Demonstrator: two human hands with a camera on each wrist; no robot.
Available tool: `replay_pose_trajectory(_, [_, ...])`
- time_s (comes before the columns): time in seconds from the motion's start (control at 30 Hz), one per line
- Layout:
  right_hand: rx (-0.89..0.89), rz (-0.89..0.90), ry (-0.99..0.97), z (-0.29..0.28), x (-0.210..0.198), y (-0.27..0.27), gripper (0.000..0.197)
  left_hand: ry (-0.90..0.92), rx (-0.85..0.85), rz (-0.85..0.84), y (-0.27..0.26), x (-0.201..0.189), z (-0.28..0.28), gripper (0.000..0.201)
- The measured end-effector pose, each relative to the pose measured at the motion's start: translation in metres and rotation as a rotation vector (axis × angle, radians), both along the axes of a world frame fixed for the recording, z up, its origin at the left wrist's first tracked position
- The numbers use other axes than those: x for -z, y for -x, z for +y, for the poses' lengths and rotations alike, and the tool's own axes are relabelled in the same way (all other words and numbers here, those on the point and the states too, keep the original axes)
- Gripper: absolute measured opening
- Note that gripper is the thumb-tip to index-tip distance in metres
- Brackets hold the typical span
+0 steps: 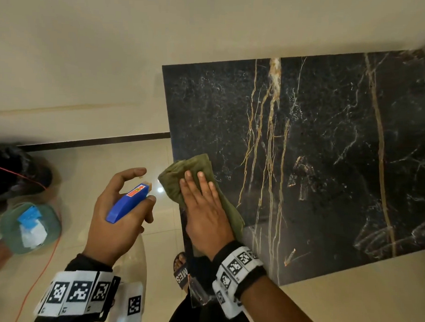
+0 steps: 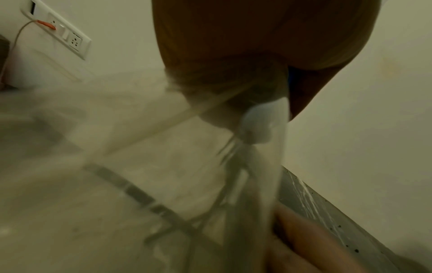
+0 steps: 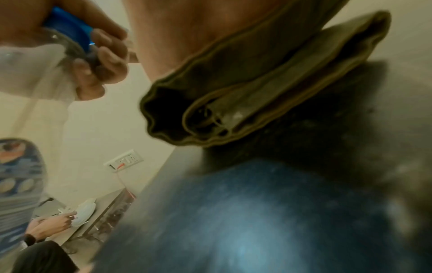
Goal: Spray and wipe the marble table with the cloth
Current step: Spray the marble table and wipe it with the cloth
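The black marble table (image 1: pixel 315 140), veined in gold, fills the right of the head view. An olive green cloth (image 1: pixel 194 165), folded, lies at its left near edge. My right hand (image 1: pixel 202 208) presses flat on the cloth with straight fingers. In the right wrist view the cloth (image 3: pixel 257 92) shows its folded layers on the dark marble (image 3: pixel 257 221). My left hand (image 1: pixel 108 229) grips a spray bottle (image 1: pixel 128 203) with a blue head, held over the floor left of the table, nozzle towards the cloth. The clear bottle body (image 2: pixel 257 129) hangs blurred below my palm.
Another person sits at the far left holding a teal round dish (image 1: pixel 28 226). An orange cable (image 1: pixel 33 287) runs across the beige floor to a wall socket (image 2: pixel 70 37). A sandalled foot (image 1: pixel 180 265) stands by the table's near left corner. A beige wall backs the table.
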State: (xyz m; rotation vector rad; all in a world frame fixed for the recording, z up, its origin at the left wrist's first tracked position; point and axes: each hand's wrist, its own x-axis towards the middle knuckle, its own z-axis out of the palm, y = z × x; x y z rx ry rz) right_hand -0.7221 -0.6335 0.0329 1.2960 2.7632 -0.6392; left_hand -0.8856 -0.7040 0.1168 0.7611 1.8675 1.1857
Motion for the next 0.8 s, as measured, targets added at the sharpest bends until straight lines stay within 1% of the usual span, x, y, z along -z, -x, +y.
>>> replay_pose_trajectory(0.03, [0.015, 0.009, 0.01, 0.009, -0.001, -0.009, 0.085, 0.005, -0.009, -0.001, 0.001, 0.001, -0.003, 0.048])
replay_pose_trajectory(0.1, [0.14, 0.012, 0.02, 0.029, -0.003, -0.034, 0.083, 0.015, -0.026, -0.002, 0.001, 0.001, -0.011, 0.048])
replay_pose_trajectory(0.2, [0.364, 0.011, 0.027, 0.057, -0.003, -0.077, 0.067, 0.022, -0.023, -0.007, -0.002, -0.002, -0.024, 0.048])
replay_pose_trajectory(0.27, [0.413, 0.006, 0.044, 0.062, -0.003, -0.086, 0.06, 0.019, -0.005, -0.011, -0.009, -0.003, -0.033, 0.047])
replay_pose_trajectory(0.33, [0.429, 0.013, 0.045, 0.058, -0.004, -0.075, 0.059, 0.018, -0.004, -0.005, -0.017, -0.001, -0.041, 0.047])
replay_pose_trajectory(0.4, [0.419, 0.016, 0.052, 0.046, -0.005, -0.054, 0.06, 0.019, -0.029, 0.01, -0.025, 0.003, -0.047, 0.05])
replay_pose_trajectory(0.47, [0.364, 0.033, 0.053, 0.024, -0.006, -0.031, 0.065, 0.023, -0.058, 0.025, -0.033, 0.008, -0.051, 0.052])
replay_pose_trajectory(0.53, [0.261, 0.053, 0.05, -0.005, -0.007, -0.009, 0.074, 0.029, -0.087, 0.016, -0.039, 0.01, -0.053, 0.053])
replay_pose_trajectory(0.6, [0.153, 0.043, 0.029, -0.03, -0.004, 0.006, 0.078, 0.032, -0.106, 0.011, -0.042, 0.012, -0.053, 0.055])
replay_pose_trajectory(0.67, [0.1, 0.03, 0.023, -0.039, -0.001, 0.008, 0.079, 0.041, -0.094, 0.023, -0.045, 0.014, -0.052, 0.056])
replay_pose_trajectory(0.73, [0.066, 0.046, 0.029, -0.033, -0.001, -0.001, 0.079, 0.052, -0.075, 0.032, -0.048, 0.013, -0.051, 0.058])
replay_pose_trajectory(0.8, [0.073, 0.055, 0.037, -0.02, -0.006, -0.017, 0.083, 0.057, -0.057, 0.04, -0.049, 0.012, -0.048, 0.058])
